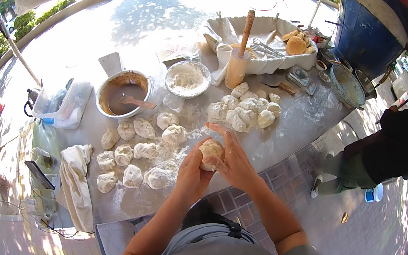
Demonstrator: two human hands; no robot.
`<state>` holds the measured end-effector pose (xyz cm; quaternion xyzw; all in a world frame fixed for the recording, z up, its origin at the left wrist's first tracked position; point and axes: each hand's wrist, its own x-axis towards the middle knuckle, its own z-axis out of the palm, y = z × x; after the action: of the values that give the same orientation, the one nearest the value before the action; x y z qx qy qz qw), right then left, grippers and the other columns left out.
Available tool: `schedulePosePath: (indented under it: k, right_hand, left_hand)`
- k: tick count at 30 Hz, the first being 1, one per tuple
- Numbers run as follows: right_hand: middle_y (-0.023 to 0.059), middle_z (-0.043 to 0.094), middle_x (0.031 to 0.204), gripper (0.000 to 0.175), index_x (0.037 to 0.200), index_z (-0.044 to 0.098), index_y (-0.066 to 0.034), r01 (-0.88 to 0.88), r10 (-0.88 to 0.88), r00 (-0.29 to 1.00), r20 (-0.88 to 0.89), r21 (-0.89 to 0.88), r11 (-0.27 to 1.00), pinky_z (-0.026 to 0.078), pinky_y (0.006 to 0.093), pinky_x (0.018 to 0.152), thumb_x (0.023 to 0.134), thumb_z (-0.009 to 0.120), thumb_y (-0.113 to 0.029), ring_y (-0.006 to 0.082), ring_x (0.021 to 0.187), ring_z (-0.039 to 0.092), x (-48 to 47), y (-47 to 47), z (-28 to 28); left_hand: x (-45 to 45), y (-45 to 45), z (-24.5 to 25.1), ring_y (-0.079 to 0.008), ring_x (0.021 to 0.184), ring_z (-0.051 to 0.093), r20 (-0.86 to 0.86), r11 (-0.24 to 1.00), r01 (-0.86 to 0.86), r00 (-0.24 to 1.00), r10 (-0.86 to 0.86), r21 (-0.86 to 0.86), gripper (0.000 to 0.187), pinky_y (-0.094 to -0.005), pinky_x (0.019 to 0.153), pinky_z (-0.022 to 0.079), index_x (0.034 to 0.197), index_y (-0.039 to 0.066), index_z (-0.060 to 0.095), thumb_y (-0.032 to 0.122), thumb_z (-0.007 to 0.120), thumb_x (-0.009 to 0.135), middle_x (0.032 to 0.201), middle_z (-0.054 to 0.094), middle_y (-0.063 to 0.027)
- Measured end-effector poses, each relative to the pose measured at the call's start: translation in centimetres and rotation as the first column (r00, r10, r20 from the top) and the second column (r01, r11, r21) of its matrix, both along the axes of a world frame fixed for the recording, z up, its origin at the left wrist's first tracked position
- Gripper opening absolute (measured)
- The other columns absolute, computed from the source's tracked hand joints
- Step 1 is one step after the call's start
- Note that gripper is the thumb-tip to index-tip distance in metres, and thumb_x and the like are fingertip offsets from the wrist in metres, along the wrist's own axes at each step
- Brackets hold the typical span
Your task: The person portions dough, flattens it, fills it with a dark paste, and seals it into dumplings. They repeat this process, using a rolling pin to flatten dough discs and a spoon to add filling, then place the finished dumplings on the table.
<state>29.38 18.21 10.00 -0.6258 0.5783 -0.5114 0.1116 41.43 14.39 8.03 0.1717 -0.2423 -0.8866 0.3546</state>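
Note:
A pale dough ball is cupped in my left hand above the table's near edge. My right hand touches the ball from the other side, its thumb against the dough and its fingers stretched outward. Left of my hands, several floured dough pieces lie spread over the table. Beyond my hands sits a tighter cluster of dough pieces, some pressed against one another. Loose flour is scattered between the two groups.
A bowl of brown paste with a spatula and a bowl of flour stand farther back. Behind the dough cluster are an upright wooden rolling pin and a cloth-lined basket holding bread. A cloth hangs at left; a person stands right.

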Motion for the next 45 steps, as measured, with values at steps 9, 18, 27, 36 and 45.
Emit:
schedulePosePath:
  k: [9, 18, 27, 36, 45]
  right_hand:
    - [0.02, 0.061, 0.097, 0.024, 0.105, 0.057, 0.0, -0.021, 0.021, 1.0, -0.012, -0.052, 0.998, 0.046, 0.0426, 0.086, 0.092, 0.057, -0.02, 0.0388, 0.096, 0.059, -0.5, 0.0, -0.3]
    - [0.017, 0.062, 0.103, 0.023, 0.104, 0.058, 0.0014, -0.23, 0.218, 0.968, 0.122, 0.09, 0.969, 0.046, 0.0376, 0.084, 0.091, 0.059, -0.017, 0.0334, 0.093, 0.06, -9.2, 1.0, 0.3]
    - [0.0151, 0.064, 0.092, 0.022, 0.097, 0.06, 0.0015, -0.381, 0.318, 0.889, 0.329, 0.149, 0.913, 0.047, 0.0342, 0.084, 0.093, 0.059, -0.02, 0.0237, 0.087, 0.062, -14.4, 0.4, -1.6]
    - [0.013, 0.064, 0.105, 0.023, 0.102, 0.063, 0.0003, -0.567, 0.463, 0.807, 0.366, 0.26, 0.782, 0.045, 0.0314, 0.091, 0.089, 0.065, -0.018, 0.0155, 0.095, 0.06, -13.3, -1.8, -4.2]
    - [0.0141, 0.068, 0.105, 0.019, 0.099, 0.066, 0.0008, -0.455, 0.041, 0.629, 0.776, 0.325, 0.829, 0.046, 0.0298, 0.092, 0.092, 0.058, -0.015, 0.0179, 0.105, 0.061, -11.7, -3.8, -10.9]
  left_hand:
    - [-0.6, 0.3, 0.6, -0.0218, 0.122, 0.048, -0.049, 0.997, 0.025, 0.998, -0.028, -0.067, 0.044, -0.0371, 0.104, 0.04, 0.136, 0.002, 0.036, 0.031, 0.037, 0.104, 0.13, 0.048, -0.0112]
    - [-7.9, 2.0, 0.6, -0.0192, 0.119, 0.05, -0.004, 0.992, -0.027, 1.0, 0.026, -0.127, 0.042, -0.0357, 0.102, 0.041, 0.139, 0.004, 0.035, 0.027, 0.038, 0.104, 0.13, 0.048, -0.0091]
    - [-13.8, 4.4, -2.1, -0.019, 0.125, 0.045, 0.063, 0.975, -0.206, 0.975, 0.211, -0.077, 0.045, -0.0366, 0.105, 0.037, 0.14, 0.005, 0.036, 0.032, 0.036, 0.104, 0.136, 0.044, -0.0087]
    - [-13.2, 5.0, -5.4, -0.0188, 0.129, 0.04, 0.106, 0.932, -0.36, 0.929, 0.354, 0.037, 0.053, -0.0338, 0.107, 0.032, 0.147, 0.005, 0.023, 0.036, 0.029, 0.105, 0.141, 0.039, -0.0086]
    - [-6.0, 1.1, -12.3, -0.0415, 0.139, 0.021, 0.595, 0.57, 0.176, 0.159, 0.788, -0.803, 0.07, -0.0466, 0.114, 0.021, 0.146, -0.006, 0.018, 0.042, 0.041, 0.099, 0.15, 0.02, -0.0267]
